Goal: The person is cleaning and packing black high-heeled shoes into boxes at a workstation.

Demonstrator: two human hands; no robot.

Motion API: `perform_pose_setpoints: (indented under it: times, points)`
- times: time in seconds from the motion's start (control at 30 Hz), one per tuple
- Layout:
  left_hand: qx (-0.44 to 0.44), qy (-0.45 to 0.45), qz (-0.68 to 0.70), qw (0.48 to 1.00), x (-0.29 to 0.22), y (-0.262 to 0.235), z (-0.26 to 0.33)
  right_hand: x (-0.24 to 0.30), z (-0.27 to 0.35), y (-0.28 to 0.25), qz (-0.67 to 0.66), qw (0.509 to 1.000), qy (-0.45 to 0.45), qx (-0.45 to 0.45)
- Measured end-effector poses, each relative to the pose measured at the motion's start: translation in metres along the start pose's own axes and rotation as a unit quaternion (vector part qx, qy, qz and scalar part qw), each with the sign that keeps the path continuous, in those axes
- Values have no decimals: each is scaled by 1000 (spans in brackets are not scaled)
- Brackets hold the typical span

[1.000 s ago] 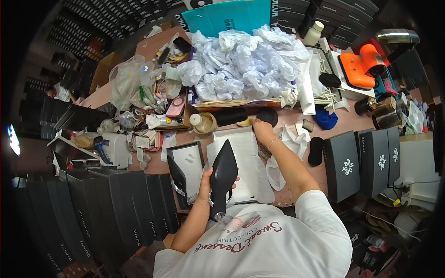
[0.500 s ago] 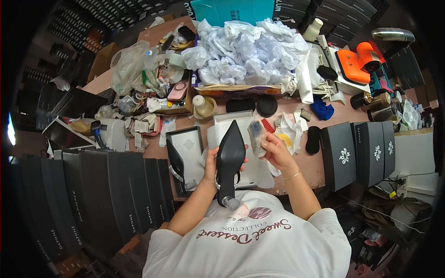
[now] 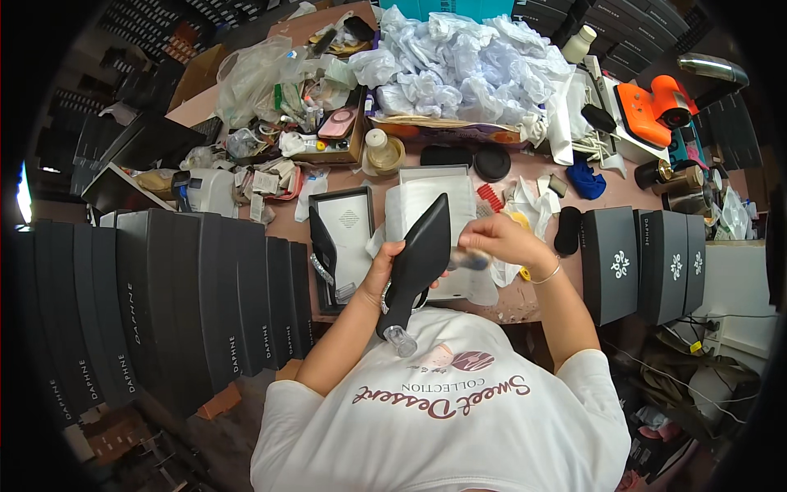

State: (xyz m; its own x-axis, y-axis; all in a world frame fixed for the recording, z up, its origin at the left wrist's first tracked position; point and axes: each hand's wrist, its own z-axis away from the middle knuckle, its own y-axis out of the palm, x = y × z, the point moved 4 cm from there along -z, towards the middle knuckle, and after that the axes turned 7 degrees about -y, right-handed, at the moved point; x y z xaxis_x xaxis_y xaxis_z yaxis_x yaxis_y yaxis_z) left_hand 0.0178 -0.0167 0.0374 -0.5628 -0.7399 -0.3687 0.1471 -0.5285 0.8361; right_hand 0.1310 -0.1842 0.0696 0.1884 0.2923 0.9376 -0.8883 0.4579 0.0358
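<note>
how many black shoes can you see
2: one black pointed heel held sole-up in the left hand, one lying in the open shoebox beside it. Closed boxes may hide more.

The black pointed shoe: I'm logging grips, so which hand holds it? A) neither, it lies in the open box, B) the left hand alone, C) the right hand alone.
B: the left hand grips the black pointed shoe around its middle, while the right hand holds a small blurred object against its side.
</note>
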Motion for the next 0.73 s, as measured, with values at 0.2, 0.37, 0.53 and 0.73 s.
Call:
perform_pose_setpoints:
  times: [0.2, 0.37, 0.53, 0.73]
  points:
    - [-10, 56, 45, 997, 1, -6, 2, -43, -1, 48, -283, 958, 47, -12]
    - [-46, 90, 134, 986, -5, -9, 5, -59, -6, 49, -338, 935, -46, -100]
    - [-94, 50, 163, 981, -6, -25, 7, -25, -35, 50, -33, 962, -191, -194]
    - [-139, 114, 123, 976, -7, -48, 7, -32, -68, 61, 12, 993, 10, -116]
